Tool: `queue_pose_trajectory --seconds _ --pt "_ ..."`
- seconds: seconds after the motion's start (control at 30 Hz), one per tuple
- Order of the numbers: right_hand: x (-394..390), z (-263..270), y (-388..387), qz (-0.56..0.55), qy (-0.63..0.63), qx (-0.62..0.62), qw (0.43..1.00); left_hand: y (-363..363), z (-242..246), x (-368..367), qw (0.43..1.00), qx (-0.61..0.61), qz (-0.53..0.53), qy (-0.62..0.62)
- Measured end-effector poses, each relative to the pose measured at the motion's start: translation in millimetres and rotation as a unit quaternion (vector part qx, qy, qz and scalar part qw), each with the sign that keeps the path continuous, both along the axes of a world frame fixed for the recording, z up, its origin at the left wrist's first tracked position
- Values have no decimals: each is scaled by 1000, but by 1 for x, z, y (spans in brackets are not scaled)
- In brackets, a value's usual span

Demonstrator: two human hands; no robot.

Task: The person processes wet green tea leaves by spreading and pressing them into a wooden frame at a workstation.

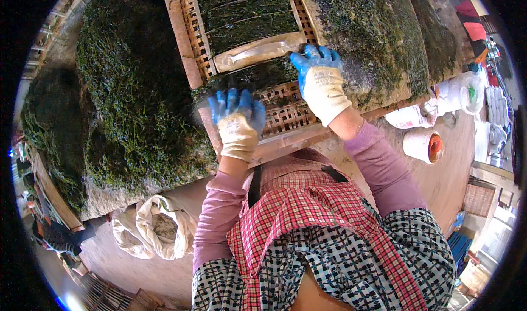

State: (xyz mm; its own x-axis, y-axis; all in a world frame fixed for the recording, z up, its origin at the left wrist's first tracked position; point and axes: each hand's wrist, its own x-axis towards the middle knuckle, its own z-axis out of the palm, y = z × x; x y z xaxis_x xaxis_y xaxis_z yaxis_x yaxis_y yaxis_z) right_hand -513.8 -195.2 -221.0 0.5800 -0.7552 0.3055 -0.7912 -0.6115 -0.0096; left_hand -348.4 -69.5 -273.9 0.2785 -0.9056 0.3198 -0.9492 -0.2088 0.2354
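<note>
Both of my hands wear white knit gloves with blue coated fingers. My left hand [236,119] is palm down, fingers spread and blurred, over the left side of a slatted wooden frame [284,142]. Dark green, wet leafy material [267,76] lies on the frame's grid just beyond the fingers. My right hand [321,78] has its fingers apart at the material's right edge, close to the right end of a worn wooden bar [259,52]. Past that bar, more green material [247,16] lies in bands between thin strips. Whether my fingertips press on anything cannot be told.
Large heaps of green material lie at left [136,105] and right [370,35]. White sacks [164,228] stand on the floor at lower left. A white bucket [418,144] with something orange inside and further white containers [448,97] stand at right. A person's dark clothing shows at far left.
</note>
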Motion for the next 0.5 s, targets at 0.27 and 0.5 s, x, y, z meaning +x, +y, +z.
queue_pose_trajectory --seconds 0.27,0.5 --pt "-39 -46 -3 116 116 13 986 -25 -12 -16 998 31 -44 -30" --pt "-8 -45 0 192 27 51 980 -33 -23 -28 996 23 -87 -27"
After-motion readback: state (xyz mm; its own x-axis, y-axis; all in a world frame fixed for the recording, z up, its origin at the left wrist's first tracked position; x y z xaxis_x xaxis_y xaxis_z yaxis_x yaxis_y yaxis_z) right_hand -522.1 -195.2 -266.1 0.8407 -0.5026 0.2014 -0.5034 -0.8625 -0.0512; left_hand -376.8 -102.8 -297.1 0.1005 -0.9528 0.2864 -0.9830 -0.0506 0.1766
